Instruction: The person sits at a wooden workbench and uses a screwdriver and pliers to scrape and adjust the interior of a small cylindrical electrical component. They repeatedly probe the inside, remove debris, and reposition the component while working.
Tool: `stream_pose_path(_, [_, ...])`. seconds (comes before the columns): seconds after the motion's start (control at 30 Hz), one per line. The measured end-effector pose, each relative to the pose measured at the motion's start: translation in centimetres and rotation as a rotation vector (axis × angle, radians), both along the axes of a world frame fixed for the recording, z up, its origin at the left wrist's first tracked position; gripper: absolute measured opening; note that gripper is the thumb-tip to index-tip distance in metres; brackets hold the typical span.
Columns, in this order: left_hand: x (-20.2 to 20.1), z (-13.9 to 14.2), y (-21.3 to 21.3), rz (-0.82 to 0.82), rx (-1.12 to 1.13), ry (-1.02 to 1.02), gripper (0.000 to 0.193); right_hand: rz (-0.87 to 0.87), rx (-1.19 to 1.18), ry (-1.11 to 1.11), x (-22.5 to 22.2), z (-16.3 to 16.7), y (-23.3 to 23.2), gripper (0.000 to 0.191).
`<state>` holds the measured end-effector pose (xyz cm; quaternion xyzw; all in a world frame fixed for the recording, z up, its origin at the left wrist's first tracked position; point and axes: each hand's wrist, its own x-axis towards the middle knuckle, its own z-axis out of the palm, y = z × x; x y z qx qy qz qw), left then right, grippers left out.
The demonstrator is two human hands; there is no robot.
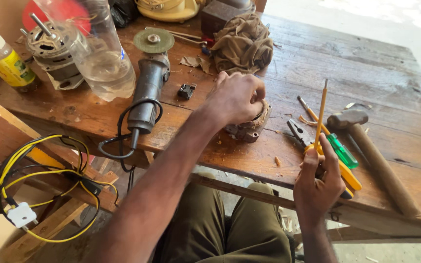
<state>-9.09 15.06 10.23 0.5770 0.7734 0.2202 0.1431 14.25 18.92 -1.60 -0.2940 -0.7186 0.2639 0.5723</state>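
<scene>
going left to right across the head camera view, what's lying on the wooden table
Yellow-labelled bottle → small electric motor → clear plastic bottle → angle grinder → motor stator under the left hand → thin yellow stick in the right hand → green-handled screwdriver → hammer.

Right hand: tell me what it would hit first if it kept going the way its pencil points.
The right hand holds a yellow pencil tip-up, pointing away across the table. Nothing stands in that line; the way looks free, though depth is unclear.
</scene>
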Motion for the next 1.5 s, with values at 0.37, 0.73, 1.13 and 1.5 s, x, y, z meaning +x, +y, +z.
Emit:
stream_pose_path(0.37, [0.9,-5.2,-5.0,-0.179,0.473,0.007,0.044,0.111,0.012,-0.181,2.0,1.9,-1.4,0.031])
stream_pose_path(0.73, [2.3,-9.1,-4.8,-0.027,0.740,-0.005,0.053,0.108,0.116,-0.489,4.5,5.3,-5.2,0.028])
stream_pose_path(1.13, [2.2,-9.9,-4.0,-0.019,0.793,0.035,0.052,0.043,0.282,-0.687,4.2,7.9,-6.2,0.030])
stream_pose_path(1.5, [2.3,-9.5,-4.3,-0.029,0.775,0.014,0.050,-0.160,0.217,-1.998,-4.4,23.0,-8.0,0.042])
